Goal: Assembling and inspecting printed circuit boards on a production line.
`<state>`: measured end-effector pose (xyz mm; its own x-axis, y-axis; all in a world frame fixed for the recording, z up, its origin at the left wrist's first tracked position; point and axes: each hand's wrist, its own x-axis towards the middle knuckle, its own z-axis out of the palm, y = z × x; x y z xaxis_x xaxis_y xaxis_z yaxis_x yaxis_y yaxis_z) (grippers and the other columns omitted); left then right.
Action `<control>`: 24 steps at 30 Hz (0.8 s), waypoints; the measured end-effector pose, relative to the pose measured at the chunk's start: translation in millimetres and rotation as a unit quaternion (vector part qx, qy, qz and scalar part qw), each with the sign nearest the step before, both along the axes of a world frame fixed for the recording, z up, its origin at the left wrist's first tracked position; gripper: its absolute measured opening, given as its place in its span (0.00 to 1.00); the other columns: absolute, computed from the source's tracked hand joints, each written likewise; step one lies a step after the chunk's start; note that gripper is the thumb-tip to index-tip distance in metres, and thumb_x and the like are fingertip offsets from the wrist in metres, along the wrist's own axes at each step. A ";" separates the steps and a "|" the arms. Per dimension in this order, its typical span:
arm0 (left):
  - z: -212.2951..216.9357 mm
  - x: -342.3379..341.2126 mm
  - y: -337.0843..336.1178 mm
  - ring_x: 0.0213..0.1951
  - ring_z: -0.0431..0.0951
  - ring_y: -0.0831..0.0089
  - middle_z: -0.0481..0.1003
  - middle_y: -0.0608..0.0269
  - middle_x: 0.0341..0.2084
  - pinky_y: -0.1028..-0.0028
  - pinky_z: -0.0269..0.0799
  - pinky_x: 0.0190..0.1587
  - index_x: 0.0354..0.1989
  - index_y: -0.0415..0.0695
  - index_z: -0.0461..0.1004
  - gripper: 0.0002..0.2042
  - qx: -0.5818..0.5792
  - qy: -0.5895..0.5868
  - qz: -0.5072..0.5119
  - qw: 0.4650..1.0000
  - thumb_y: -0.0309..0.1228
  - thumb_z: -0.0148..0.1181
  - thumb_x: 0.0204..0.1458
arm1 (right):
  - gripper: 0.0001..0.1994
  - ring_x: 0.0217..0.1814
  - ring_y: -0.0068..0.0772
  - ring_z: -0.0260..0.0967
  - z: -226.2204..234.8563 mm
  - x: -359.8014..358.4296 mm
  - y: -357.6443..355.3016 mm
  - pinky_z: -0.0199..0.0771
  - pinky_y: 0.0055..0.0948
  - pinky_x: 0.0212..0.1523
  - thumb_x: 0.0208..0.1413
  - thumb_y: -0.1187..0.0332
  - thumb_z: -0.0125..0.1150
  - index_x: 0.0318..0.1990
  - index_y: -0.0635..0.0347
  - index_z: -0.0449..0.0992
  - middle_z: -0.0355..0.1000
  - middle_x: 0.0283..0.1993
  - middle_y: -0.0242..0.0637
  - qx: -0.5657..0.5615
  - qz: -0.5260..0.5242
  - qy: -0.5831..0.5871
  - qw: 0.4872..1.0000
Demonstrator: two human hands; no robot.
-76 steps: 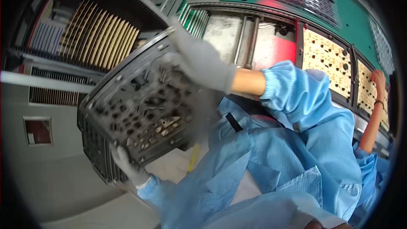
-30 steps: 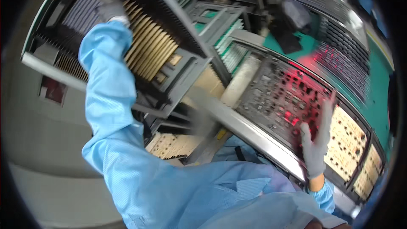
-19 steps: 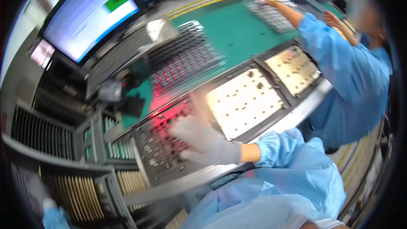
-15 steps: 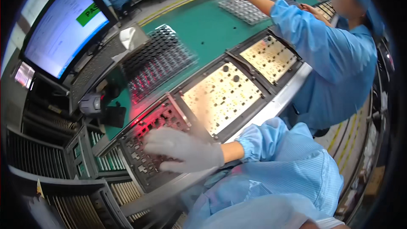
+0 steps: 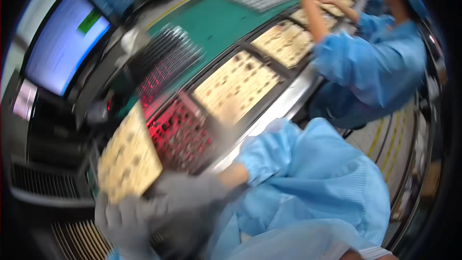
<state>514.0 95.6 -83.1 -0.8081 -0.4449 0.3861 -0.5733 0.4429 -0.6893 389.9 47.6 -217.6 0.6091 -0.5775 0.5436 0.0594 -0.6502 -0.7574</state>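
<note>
**Pale panel up on edge, both gloved hands at its lower corner**

Blurred throughout. Pale, hole-dotted circuit panel [image 5: 129, 156] lifted clear of the tabletop and tilted, just left of the red-lit fixture [image 5: 180, 132]. Right hand [image 5: 185, 193], grey-gloved, closed around the panel's lower right corner. Left hand [image 5: 120, 221], also gloved, low beneath the lower edge; fingers too smeared to tell whether gripping or only supporting.

Likely trouble from here:
- Slip or twist of the panel, held by one corner only and cantilevered upward.
- Knock of the free upper edge against the dark frame below the monitor [image 5: 62, 48], standing close on the left.
- Scrape of the lower edge across the slotted rack [image 5: 79, 240] right beneath the hands.
- Snag of the blue sleeve [image 5: 269, 151] on the metal rail [image 5: 284, 101] at the tabletop's front.

Room for moving: tight to the left and below, with frame and rack crowding the panel. More open toward the green belt surface [image 5: 216, 19] beyond the fixture. To the right, further pale panels [image 5: 238, 84] seated in trays, and a co-worker's arm [image 5: 313, 14] reaching over the far ones, well apart from the lifted panel.
</note>
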 end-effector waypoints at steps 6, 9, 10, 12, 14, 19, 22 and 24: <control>-60.2 -2.2 -37.8 0.32 0.73 0.69 0.74 0.67 0.31 0.56 0.73 0.55 0.34 0.47 0.76 0.07 0.069 0.112 -0.070 0.989 0.29 0.59 0.45 | 0.18 0.41 0.41 0.75 0.1 -59.8 2.8 0.75 0.39 0.39 0.64 0.54 0.53 0.51 0.59 0.67 0.74 0.46 0.36 0.113 -0.136 0.078 0.981; -64.1 -0.8 -41.3 0.33 0.75 0.68 0.75 0.65 0.30 0.57 0.70 0.56 0.36 0.47 0.76 0.08 0.097 0.193 -0.027 0.976 0.29 0.58 0.47 | 0.22 0.57 0.44 0.70 -21.4 -77.5 -29.5 0.73 0.45 0.53 0.65 0.63 0.49 0.63 0.61 0.62 0.69 0.59 0.43 0.577 0.060 -0.254 0.774; -63.5 2.6 -41.8 0.33 0.76 0.68 0.75 0.64 0.29 0.58 0.69 0.58 0.35 0.47 0.75 0.07 0.110 0.225 0.005 0.968 0.29 0.57 0.48 | 0.24 0.62 0.45 0.66 -24.1 -82.2 -40.4 0.70 0.48 0.58 0.64 0.65 0.48 0.66 0.61 0.59 0.66 0.63 0.44 0.548 0.058 -0.275 0.788; -102.9 39.8 -53.4 0.34 0.76 0.66 0.76 0.61 0.31 0.57 0.69 0.56 0.38 0.45 0.76 0.08 0.064 0.307 0.010 0.949 0.29 0.57 0.49 | 0.26 0.67 0.47 0.61 -31.3 -89.3 -63.5 0.65 0.52 0.65 0.63 0.68 0.46 0.68 0.61 0.56 0.62 0.67 0.45 0.528 0.072 -0.326 0.781; -150.5 79.0 -53.4 0.39 0.78 0.57 0.78 0.53 0.36 0.57 0.70 0.53 0.47 0.41 0.76 0.13 0.052 0.422 0.063 0.903 0.30 0.57 0.54 | 0.27 0.68 0.48 0.61 -31.6 -93.6 -78.7 0.67 0.55 0.64 0.61 0.68 0.46 0.68 0.59 0.56 0.62 0.68 0.42 0.537 0.080 -0.377 0.750; -205.5 117.5 -47.6 0.47 0.78 0.54 0.78 0.51 0.43 0.61 0.72 0.51 0.56 0.39 0.71 0.19 0.226 0.621 0.245 0.709 0.30 0.55 0.56 | 0.25 0.67 0.45 0.63 -50.2 -112.4 -112.9 0.68 0.51 0.63 0.61 0.68 0.47 0.66 0.59 0.60 0.64 0.66 0.39 0.514 0.108 -0.390 0.756; -200.5 117.3 -49.9 0.48 0.78 0.55 0.78 0.50 0.44 0.61 0.72 0.51 0.58 0.40 0.69 0.20 0.275 0.626 0.238 0.690 0.30 0.55 0.57 | 0.24 0.66 0.42 0.63 -62.9 -136.1 -140.4 0.67 0.47 0.64 0.63 0.65 0.48 0.65 0.60 0.61 0.65 0.65 0.41 0.424 0.063 -0.346 0.835; -209.9 120.8 -50.7 0.48 0.78 0.54 0.78 0.50 0.44 0.62 0.72 0.51 0.57 0.41 0.69 0.19 0.285 0.636 0.230 0.679 0.29 0.55 0.56 | 0.23 0.66 0.38 0.62 -33.9 -121.6 -141.5 0.64 0.41 0.67 0.65 0.60 0.49 0.62 0.63 0.64 0.66 0.63 0.44 0.393 -0.011 -0.327 0.859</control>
<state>634.8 45.0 -293.0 0.2930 -0.9077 0.3004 -0.7122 0.0024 0.7020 268.3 -93.9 -251.5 0.3056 -0.9304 0.2022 0.6339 0.0403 -0.7724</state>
